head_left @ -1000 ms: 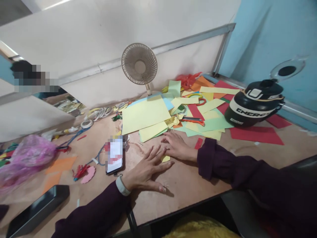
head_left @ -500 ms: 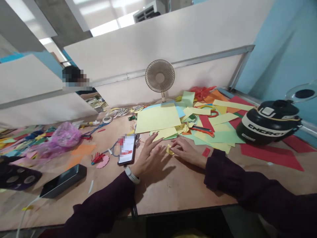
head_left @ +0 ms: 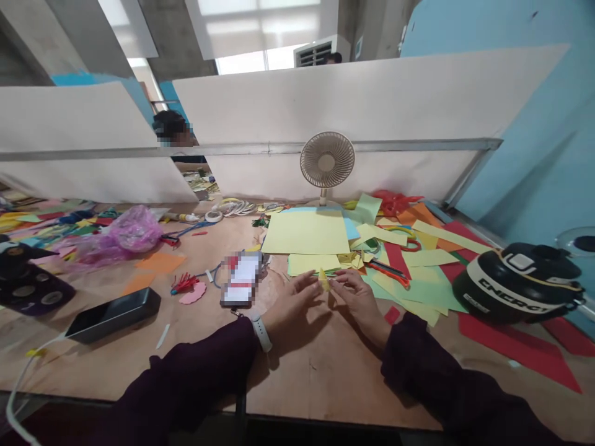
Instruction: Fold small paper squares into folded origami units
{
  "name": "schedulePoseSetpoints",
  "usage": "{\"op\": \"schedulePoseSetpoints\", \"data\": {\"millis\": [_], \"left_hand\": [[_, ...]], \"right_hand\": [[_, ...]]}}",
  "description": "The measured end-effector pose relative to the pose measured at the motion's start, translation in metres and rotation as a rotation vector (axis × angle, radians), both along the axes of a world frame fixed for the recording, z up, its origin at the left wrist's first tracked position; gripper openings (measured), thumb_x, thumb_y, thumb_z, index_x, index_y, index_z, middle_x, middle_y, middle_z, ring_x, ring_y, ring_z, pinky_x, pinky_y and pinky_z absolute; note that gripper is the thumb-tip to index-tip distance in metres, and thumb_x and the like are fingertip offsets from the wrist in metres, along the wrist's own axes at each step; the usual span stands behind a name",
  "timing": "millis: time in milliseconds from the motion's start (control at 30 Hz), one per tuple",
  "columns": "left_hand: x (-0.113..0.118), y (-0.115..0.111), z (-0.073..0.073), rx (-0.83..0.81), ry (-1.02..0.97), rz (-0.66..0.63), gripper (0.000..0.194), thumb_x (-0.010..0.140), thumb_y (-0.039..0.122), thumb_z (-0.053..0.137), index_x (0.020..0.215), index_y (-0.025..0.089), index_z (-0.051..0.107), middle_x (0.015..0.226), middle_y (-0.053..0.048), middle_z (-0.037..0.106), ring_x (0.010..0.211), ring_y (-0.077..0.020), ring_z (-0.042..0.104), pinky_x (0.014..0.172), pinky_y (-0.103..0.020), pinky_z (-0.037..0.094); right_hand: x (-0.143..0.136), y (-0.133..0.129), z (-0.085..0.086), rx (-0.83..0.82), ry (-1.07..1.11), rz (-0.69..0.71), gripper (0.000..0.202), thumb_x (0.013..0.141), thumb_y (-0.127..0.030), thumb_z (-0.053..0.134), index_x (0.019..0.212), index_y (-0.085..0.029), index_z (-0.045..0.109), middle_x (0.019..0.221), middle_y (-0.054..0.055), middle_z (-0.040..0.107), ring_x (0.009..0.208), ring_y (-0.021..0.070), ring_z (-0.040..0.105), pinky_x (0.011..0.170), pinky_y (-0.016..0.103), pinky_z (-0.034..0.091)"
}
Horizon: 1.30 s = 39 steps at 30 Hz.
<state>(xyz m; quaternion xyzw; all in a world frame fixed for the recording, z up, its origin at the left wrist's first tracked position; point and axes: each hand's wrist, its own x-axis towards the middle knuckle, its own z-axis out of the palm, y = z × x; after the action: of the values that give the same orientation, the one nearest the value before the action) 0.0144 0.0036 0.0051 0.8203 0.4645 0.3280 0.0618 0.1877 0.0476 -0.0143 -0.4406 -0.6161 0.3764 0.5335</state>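
A small folded piece of yellow paper [head_left: 324,282] is held up between my two hands, just above the tabletop. My left hand [head_left: 297,303] pinches its left side, with a white watch on the wrist. From the other side, the fingertips of my right hand [head_left: 356,296] grip the same paper. Beyond them lie yellow-green sheets [head_left: 307,232] and an orange-and-black cutter [head_left: 388,272]. A phone [head_left: 240,279] with a lit screen rests left of my left hand. By my right wrist is a small red paper scrap [head_left: 392,314].
A small fan [head_left: 326,162] stands against the white partition [head_left: 372,105]. At right, a black flask marked ENERGY [head_left: 515,282] sits on red paper [head_left: 520,347]. Leftward are a dark speaker-like box [head_left: 114,314], pink plastic [head_left: 134,229] and a red tassel [head_left: 186,283]. Behind the partition a person's head shows.
The yellow paper has come up off the table. My left hand has closed in from hovering open and now pinches it with the right. The camera view has shifted.
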Motion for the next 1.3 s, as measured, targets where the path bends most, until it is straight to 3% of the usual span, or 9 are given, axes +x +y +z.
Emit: {"op": "schedulePoseSetpoints", "data": {"millis": [67,167,267,467,567,767,933,1167,1300], "left_hand": [[0.006,0.000,0.004,-0.248,-0.285,-0.120,0.037,0.100,0.036,0.042,0.125,0.016,0.061,0.104,-0.008,0.073,0.088,-0.0122,0.068,0.073,-0.020,0.054],[0.008,0.004,0.005,-0.793,-0.980,-0.382,0.033,0.092,0.037,0.063,0.122,0.024,0.063,0.112,-0.009,0.069,0.095,-0.0167,0.068,0.082,-0.027,0.053],[0.004,0.009,-0.001,-0.975,-1.192,-0.426,0.041,0.082,0.037,0.076,0.118,0.022,0.066,0.118,-0.011,0.065,0.100,-0.0189,0.065,0.090,-0.031,0.049],[0.000,0.008,-0.007,-1.054,-1.264,-0.408,0.044,0.080,0.039,0.078,0.118,0.021,0.065,0.120,-0.011,0.065,0.103,-0.0204,0.065,0.092,-0.034,0.048],[0.001,0.008,-0.005,-1.023,-1.332,-0.434,0.041,0.082,0.043,0.075,0.114,0.018,0.067,0.115,-0.012,0.067,0.102,-0.0213,0.066,0.094,-0.036,0.048],[0.002,0.006,-0.004,-1.062,-1.368,-0.400,0.042,0.082,0.040,0.076,0.118,0.020,0.066,0.106,-0.009,0.068,0.089,-0.0173,0.067,0.088,-0.035,0.050],[0.001,0.004,-0.005,-1.098,-1.363,-0.423,0.045,0.081,0.040,0.077,0.119,0.019,0.065,0.110,-0.012,0.068,0.093,-0.0190,0.067,0.089,-0.036,0.049],[0.001,0.007,-0.010,-1.092,-1.285,-0.414,0.041,0.079,0.044,0.078,0.105,0.013,0.072,0.101,-0.012,0.071,0.093,-0.0193,0.066,0.090,-0.033,0.048],[0.003,0.009,-0.009,-1.049,-1.264,-0.340,0.044,0.075,0.048,0.079,0.098,0.011,0.072,0.092,-0.011,0.071,0.081,-0.0176,0.067,0.080,-0.032,0.051]], "right_hand": [[-0.003,-0.005,0.001,0.009,0.032,0.043,0.027,0.079,-0.049,0.069,0.074,-0.022,0.071,0.100,0.007,0.063,0.099,0.0232,0.061,0.088,0.042,0.051],[-0.005,-0.010,0.001,0.004,0.044,0.106,0.025,0.080,-0.047,0.069,0.074,-0.023,0.069,0.093,0.006,0.065,0.093,0.0226,0.062,0.085,0.042,0.053],[-0.003,-0.010,0.002,-0.030,0.009,0.170,0.027,0.081,-0.050,0.067,0.075,-0.023,0.068,0.098,0.007,0.064,0.097,0.0241,0.062,0.086,0.042,0.054],[0.004,-0.010,0.003,-0.120,-0.047,0.276,0.030,0.085,-0.052,0.060,0.091,-0.024,0.070,0.123,0.010,0.055,0.118,0.0272,0.054,0.094,0.043,0.052],[0.003,-0.012,0.003,-0.180,0.001,0.294,0.032,0.083,-0.054,0.061,0.087,-0.023,0.070,0.125,0.010,0.054,0.115,0.0278,0.055,0.089,0.042,0.054],[-0.003,-0.014,0.006,-0.241,0.099,0.257,0.038,0.081,-0.055,0.064,0.065,-0.021,0.057,0.104,0.007,0.063,0.089,0.0228,0.061,0.069,0.033,0.054],[-0.006,-0.011,-0.001,-0.193,0.100,0.191,0.037,0.077,-0.056,0.068,0.075,-0.023,0.053,0.077,0.001,0.060,0.071,0.0189,0.057,0.063,0.031,0.050],[-0.006,-0.013,-0.010,-0.071,-0.078,0.099,0.035,0.078,-0.049,0.070,0.088,-0.023,0.050,0.083,0.002,0.058,0.077,0.0196,0.058,0.071,0.034,0.050],[-0.007,-0.017,-0.002,-0.145,0.004,0.251,0.032,0.079,-0.051,0.067,0.089,-0.023,0.054,0.086,0.003,0.061,0.080,0.0206,0.060,0.071,0.034,0.051]]}}
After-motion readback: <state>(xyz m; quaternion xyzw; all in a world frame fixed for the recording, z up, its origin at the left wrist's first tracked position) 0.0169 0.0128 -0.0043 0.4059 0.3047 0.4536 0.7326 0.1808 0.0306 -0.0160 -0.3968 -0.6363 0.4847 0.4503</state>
